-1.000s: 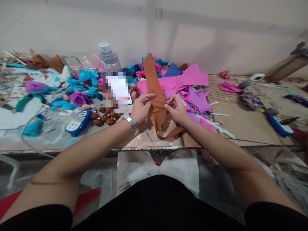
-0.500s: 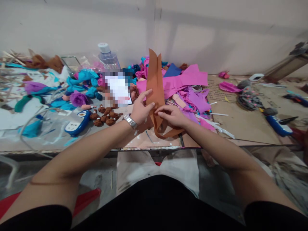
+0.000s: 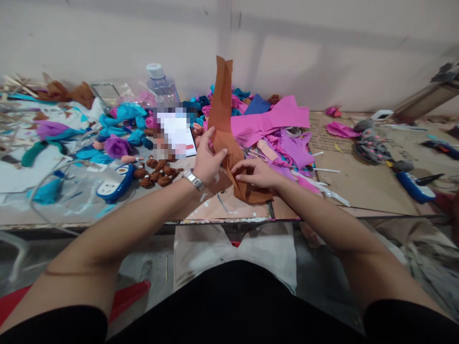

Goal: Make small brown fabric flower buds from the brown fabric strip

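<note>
A long brown crepe paper strip (image 3: 221,102) stands up from my hands, its far end folded lengthwise and its near end curling round toward the table edge. My left hand (image 3: 208,160), with a metal watch on the wrist, grips the strip's left edge between thumb and fingers. On the right side, my right hand (image 3: 256,173) pinches the lower part of the strip with curled fingers. Pink crepe paper (image 3: 270,118) lies just behind my right hand. Several brown wrapped balls (image 3: 161,172) sit to the left of my left hand.
A phone (image 3: 177,134) and a clear bottle (image 3: 161,83) stand behind my left hand. Blue-and-white power strips (image 3: 116,184) lie at left and right. Blue and purple paper flowers (image 3: 117,147) crowd the left; cardboard (image 3: 322,143) covers the right. A white stick (image 3: 335,197) lies near the front edge.
The brown strip's upper end has swung left and up. Its lower loop has drawn in and bunched under my right hand. Both hands have stayed nearly in place.
</note>
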`<state>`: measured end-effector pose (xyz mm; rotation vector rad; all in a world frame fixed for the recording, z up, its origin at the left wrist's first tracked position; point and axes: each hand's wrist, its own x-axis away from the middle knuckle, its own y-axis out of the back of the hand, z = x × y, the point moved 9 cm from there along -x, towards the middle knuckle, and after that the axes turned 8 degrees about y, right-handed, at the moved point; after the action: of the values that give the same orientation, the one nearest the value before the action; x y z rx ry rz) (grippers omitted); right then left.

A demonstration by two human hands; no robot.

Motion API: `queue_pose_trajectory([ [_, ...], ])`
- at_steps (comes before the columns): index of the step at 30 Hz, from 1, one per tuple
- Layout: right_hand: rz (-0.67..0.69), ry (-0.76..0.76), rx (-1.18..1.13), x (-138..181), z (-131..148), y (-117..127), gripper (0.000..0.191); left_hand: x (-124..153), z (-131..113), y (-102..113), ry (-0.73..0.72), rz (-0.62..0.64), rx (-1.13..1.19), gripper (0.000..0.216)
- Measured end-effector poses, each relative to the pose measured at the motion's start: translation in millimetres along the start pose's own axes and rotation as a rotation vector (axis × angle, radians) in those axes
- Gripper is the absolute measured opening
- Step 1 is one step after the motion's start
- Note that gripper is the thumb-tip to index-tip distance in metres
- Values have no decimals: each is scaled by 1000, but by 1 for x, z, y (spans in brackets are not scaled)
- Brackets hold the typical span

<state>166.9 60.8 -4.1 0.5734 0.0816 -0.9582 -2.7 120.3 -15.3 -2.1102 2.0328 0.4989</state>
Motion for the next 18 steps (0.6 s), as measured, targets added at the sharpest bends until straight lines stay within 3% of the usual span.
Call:
queue_pose_trajectory([
  [5, 41, -38, -57, 1, -3, -3, 24, -6, 14, 3, 27, -25, 23, 85],
  [18, -218, -150, -112, -2, -19, 27, 35, -18, 46, 3, 172, -30, 113, 102],
])
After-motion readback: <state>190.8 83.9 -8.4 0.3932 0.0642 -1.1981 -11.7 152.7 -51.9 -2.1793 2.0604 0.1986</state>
